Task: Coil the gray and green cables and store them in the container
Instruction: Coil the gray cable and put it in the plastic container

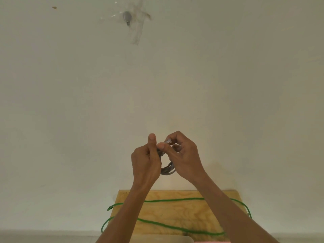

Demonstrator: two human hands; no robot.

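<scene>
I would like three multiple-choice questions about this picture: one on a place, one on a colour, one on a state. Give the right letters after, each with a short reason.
1. Where does the green cable lie?
A. on the wooden board
B. around a wrist
C. taped to the wall

2. Which colour is the cable in the hands?
A. green
B. gray
C. red

3. In what state is the green cable?
A. neatly coiled
B. cut in pieces
C. spread loose

Answers: 1 A, it stretches across the board. 2 B, the left hand and right hand hold gray cable loops. 3 C, it lies in wide open curves.
</scene>
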